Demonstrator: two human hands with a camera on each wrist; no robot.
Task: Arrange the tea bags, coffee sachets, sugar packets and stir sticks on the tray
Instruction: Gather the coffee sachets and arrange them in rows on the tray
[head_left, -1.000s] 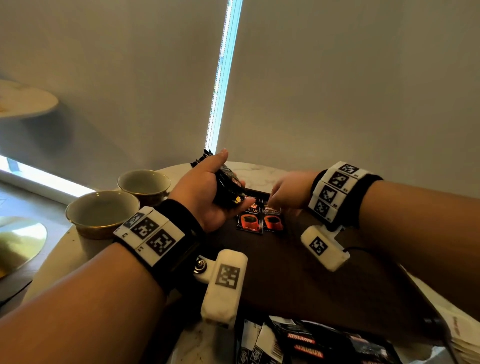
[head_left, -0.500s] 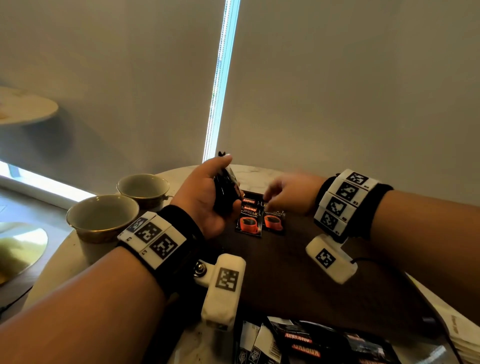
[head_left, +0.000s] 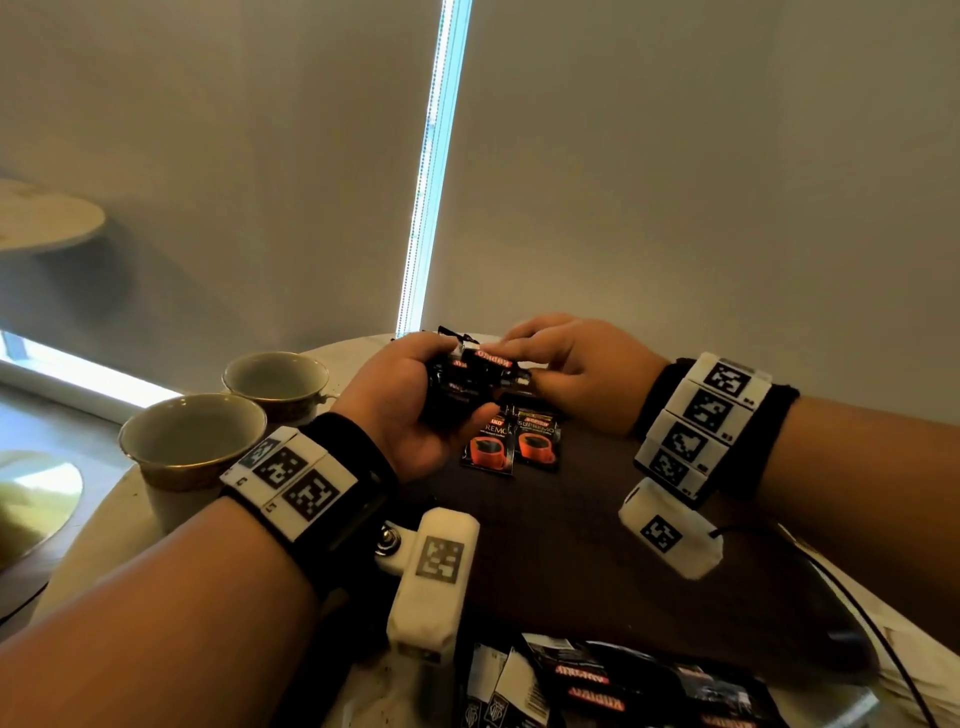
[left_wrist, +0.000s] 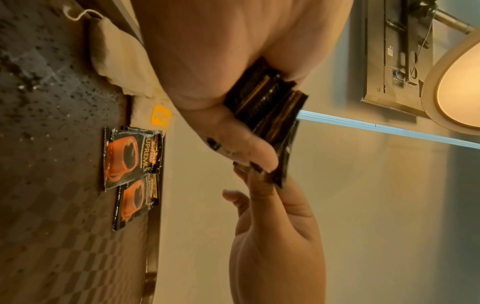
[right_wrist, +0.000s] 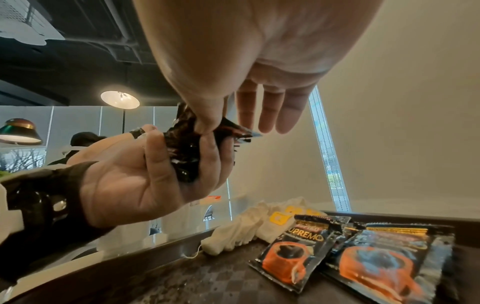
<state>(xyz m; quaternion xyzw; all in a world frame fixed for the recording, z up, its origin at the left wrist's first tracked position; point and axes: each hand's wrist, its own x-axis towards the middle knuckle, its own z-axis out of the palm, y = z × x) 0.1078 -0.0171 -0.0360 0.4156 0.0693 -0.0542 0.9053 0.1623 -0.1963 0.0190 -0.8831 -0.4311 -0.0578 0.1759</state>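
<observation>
My left hand (head_left: 410, 395) grips a bunch of black coffee sachets (head_left: 467, 374) above the far end of the dark tray (head_left: 571, 545). My right hand (head_left: 566, 364) pinches the top sachet (head_left: 493, 358) of that bunch between thumb and forefinger, its other fingers straight. In the right wrist view the left hand (right_wrist: 161, 170) wraps the bunch (right_wrist: 187, 152). Two coffee sachets (head_left: 511, 441) with an orange cup print lie side by side on the tray below the hands. White tea bags (right_wrist: 249, 226) with yellow tags lie at the tray's far edge.
Two empty cups (head_left: 192, 441) stand left of the tray on the round pale table (head_left: 93, 545). More black sachets (head_left: 623, 686) lie at the table's near edge. A grey wall and blind stand right behind the table.
My right hand rose from the sachets on the tray and came back to the bunch in my left hand, now pinching its top sachet. A second sachet lies on the tray.
</observation>
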